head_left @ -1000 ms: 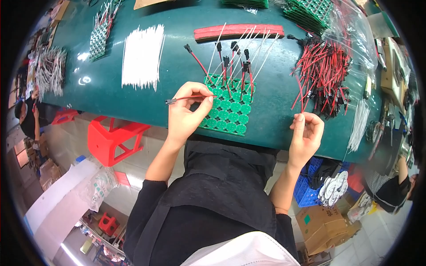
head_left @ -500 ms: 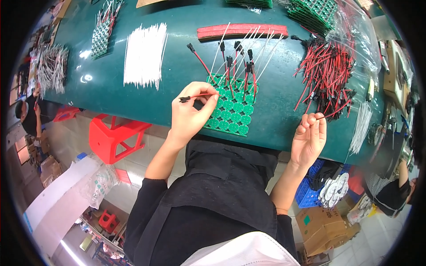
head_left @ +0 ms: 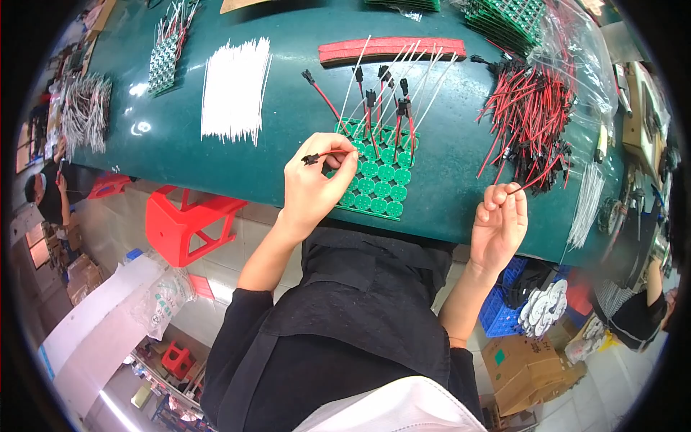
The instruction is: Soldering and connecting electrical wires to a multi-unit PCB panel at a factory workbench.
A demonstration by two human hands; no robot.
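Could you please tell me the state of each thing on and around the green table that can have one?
Left hand: closed, pinching a connector lead
Right hand: closed, pinching a second lead beside the heap
Green circuit-board panel: flat, partly wired, leads and white wires standing from its far rows
Red-and-black lead heap: loose, tangled
White wire pile: flat, roughly aligned
Red plastic stool: unoccupied

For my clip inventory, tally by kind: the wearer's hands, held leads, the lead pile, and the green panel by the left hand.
Hands: 2 (left hand, right hand)
Held leads: 2 (left lead, right lead)
Lead pile: 1
Green panel: 1
Total: 6
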